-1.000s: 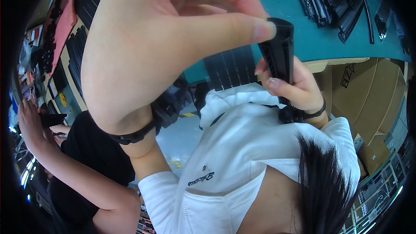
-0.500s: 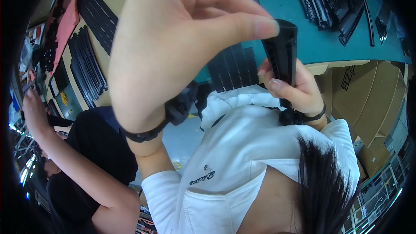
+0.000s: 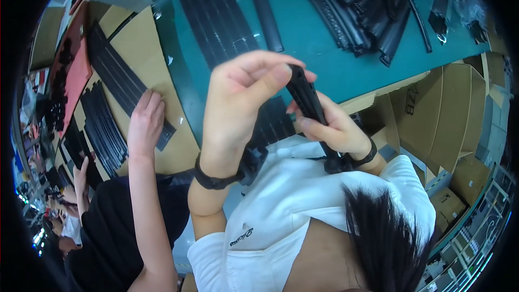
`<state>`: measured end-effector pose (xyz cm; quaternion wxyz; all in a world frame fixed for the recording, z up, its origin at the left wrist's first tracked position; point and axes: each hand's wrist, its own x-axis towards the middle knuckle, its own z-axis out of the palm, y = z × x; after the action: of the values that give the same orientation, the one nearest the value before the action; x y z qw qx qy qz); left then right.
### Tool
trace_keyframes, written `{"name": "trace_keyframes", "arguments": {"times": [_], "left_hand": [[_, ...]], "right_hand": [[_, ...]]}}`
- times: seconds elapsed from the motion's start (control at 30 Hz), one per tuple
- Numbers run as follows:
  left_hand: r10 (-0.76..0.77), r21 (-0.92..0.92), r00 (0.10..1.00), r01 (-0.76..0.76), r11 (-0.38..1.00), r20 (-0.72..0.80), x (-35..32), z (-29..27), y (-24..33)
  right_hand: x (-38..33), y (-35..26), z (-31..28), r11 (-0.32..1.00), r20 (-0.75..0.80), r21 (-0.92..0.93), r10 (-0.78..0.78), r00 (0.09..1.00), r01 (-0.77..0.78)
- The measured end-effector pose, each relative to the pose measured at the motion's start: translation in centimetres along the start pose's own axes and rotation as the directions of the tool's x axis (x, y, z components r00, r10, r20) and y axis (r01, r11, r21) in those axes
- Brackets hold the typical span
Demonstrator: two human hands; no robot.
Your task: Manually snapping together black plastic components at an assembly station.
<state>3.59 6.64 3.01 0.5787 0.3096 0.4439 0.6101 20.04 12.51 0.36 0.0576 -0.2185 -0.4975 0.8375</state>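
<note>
A long, narrow black plastic piece (image 3: 307, 100) with a hollow, ribbed side slants in front of my chest. My left hand (image 3: 240, 94) pinches its upper end between thumb and fingers. Lower down, my right hand (image 3: 338, 128) is closed around it, thumb lying along its side. Behind my left hand, flat black strips with stitch-like lines (image 3: 213, 19) lie side by side on the green mat (image 3: 296, 32), and their near end hangs at the table edge. Another single black strip (image 3: 264, 13) lies beyond my hands.
A pile of black strips (image 3: 373, 13) sits at the far right, near a clear plastic bag (image 3: 469, 6). Cardboard boxes (image 3: 446, 111) stand right of the table. On the left, a co-worker's hand (image 3: 146, 121) touches black strips on a tan surface, beside a row of black pieces (image 3: 102, 130).
My left hand has moved down and away from the camera, still at the piece's upper end. The piece has tilted left. The co-worker's hand has come onto the strips at left.
</note>
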Motion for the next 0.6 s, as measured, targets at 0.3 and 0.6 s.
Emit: {"name": "trace_keyframes", "arguments": {"times": [0.3, 0.6], "left_hand": [[0.028, -0.162, 0.999, -0.036, 0.986, -0.047, 0.5, 0.1, -1.0], [0.080, 0.010, 0.946, -0.080, 0.997, -0.315, -3.6, -2.2, -2.5]], "right_hand": [[-2.4, -6.9, -4.9, 0.610, -0.145, -0.724, -0.590, 0.794, 0.322], [6.9, -11.9, -13.1, -0.435, 0.126, -0.898, -0.091, 0.988, 0.074]]}}
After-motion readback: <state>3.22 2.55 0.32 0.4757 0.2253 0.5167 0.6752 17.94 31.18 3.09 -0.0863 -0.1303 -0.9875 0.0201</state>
